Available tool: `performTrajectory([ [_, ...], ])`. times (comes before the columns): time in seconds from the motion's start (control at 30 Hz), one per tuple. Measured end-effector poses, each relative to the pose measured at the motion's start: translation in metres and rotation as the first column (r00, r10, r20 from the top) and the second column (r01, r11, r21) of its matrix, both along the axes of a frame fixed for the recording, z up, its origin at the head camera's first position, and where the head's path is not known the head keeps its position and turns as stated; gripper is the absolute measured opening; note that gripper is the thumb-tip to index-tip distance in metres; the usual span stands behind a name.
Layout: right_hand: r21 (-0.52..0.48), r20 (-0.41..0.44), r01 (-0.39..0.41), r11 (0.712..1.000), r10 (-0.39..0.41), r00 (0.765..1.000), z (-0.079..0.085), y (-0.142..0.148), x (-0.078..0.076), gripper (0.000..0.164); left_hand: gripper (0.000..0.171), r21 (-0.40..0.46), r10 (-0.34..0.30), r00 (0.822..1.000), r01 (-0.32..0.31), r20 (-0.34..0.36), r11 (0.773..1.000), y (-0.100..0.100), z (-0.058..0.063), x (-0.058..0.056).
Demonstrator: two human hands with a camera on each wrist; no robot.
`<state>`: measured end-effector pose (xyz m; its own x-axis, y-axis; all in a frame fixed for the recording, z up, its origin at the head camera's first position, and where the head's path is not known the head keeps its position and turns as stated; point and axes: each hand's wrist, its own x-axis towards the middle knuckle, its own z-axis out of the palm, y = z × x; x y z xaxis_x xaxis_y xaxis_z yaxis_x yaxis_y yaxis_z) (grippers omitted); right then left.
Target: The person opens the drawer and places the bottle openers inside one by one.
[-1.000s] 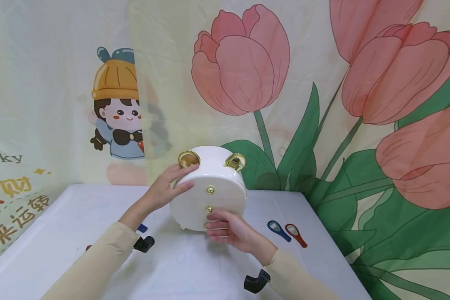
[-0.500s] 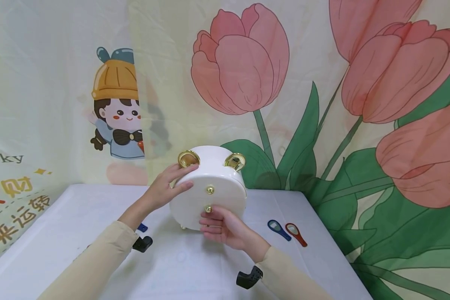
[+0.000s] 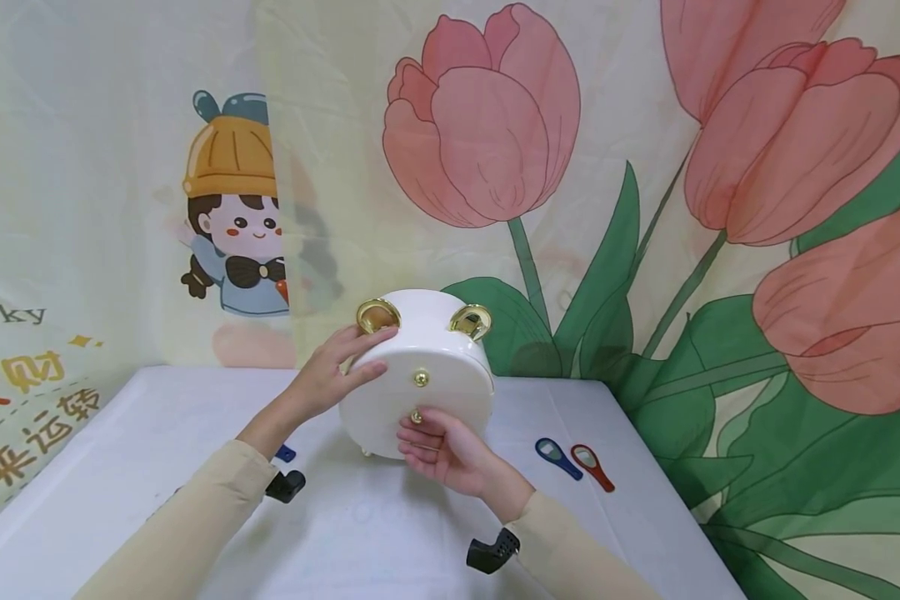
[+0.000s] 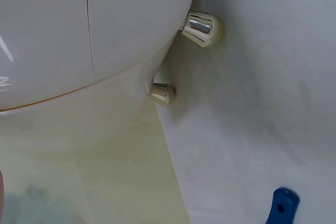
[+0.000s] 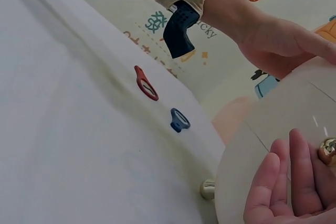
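A white round box (image 3: 390,408) stands upright on the white table in the head view. It has gold knobs down its front, small gold feet and two gold ear-like rings (image 3: 470,322) on top. My left hand (image 3: 333,371) rests on its upper left, thumb on the front and straight fingers over the top, near the left ring. Palm turned up, my right hand (image 3: 450,454) is at the middle gold knob (image 3: 416,416), which it pinches between thumb and index fingertips. The other fingers of that hand lie below, loosely bent. In the right wrist view the thumb is hidden.
Right of the box lie a blue paddle-shaped item (image 3: 558,458) and a red one (image 3: 592,467). Another red item (image 5: 146,83) and blue item (image 5: 179,120) lie on the left side. A patterned cloth (image 3: 345,208) hangs behind the table.
My right hand has shifted left and slightly up across the box's front, from right of the knobs to the middle knob. The left hand and the box stay in place.
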<state>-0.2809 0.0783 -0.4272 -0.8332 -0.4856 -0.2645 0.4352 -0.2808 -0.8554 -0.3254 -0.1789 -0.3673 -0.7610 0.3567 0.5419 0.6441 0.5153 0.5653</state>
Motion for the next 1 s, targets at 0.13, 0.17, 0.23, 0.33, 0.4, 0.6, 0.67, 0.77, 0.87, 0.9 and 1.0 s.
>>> performTrajectory([
  [0.13,-0.008,-0.013,0.004,1.000,-0.004,1.000,-0.002,-0.001,0.000,0.032,0.054,-0.003,0.005,1.000,-0.005,-0.018,1.000,0.000,0.001,-0.001],
  [0.17,-0.010,-0.014,0.005,1.000,-0.005,1.000,-0.002,-0.001,0.001,0.032,0.054,-0.004,0.008,1.000,-0.008,-0.017,1.000,0.000,0.001,-0.001],
  [0.23,-0.011,-0.026,0.010,1.000,-0.010,1.000,-0.003,-0.001,0.001,0.032,0.054,-0.006,0.014,1.000,-0.014,-0.011,1.000,0.000,0.002,-0.001],
  [0.33,-0.009,-0.027,0.019,1.000,-0.019,0.999,-0.004,-0.001,0.003,0.032,0.054,-0.010,0.019,1.000,-0.019,0.005,1.000,0.000,0.003,0.000],
  [0.4,0.000,-0.030,0.026,1.000,-0.026,0.999,-0.005,-0.001,0.004,0.032,0.054,-0.011,0.023,1.000,-0.023,0.013,1.000,0.000,0.002,0.000],
  [0.6,0.028,-0.041,0.027,0.999,-0.026,0.999,-0.006,0.002,0.009,0.037,0.055,-0.008,0.030,0.999,-0.030,0.032,1.000,0.001,0.003,0.002],
  [0.67,0.032,-0.049,0.021,0.999,-0.020,0.999,-0.006,0.003,0.011,0.037,0.055,-0.007,0.029,0.999,-0.028,0.041,1.000,0.002,0.003,0.002],
  [0.77,0.037,-0.058,0.012,0.999,-0.010,0.998,-0.007,0.004,0.013,0.038,0.055,-0.005,0.024,0.998,-0.024,0.054,1.000,0.002,0.003,0.002],
  [0.87,0.038,-0.060,0.008,0.999,-0.006,0.998,-0.007,0.006,0.015,0.039,0.056,-0.002,0.022,0.998,-0.022,0.055,1.000,0.002,0.003,0.002],
  [0.9,0.039,-0.061,0.009,0.999,-0.007,0.998,-0.008,0.006,0.015,0.039,0.056,-0.002,0.021,0.998,-0.021,0.052,1.000,0.002,0.003,0.002],
  [1.0,0.039,-0.056,0.010,0.999,-0.007,0.998,-0.008,0.006,0.019,0.039,0.056,-0.005,0.020,0.999,-0.020,0.041,1.000,0.001,0.003,0.002],
])
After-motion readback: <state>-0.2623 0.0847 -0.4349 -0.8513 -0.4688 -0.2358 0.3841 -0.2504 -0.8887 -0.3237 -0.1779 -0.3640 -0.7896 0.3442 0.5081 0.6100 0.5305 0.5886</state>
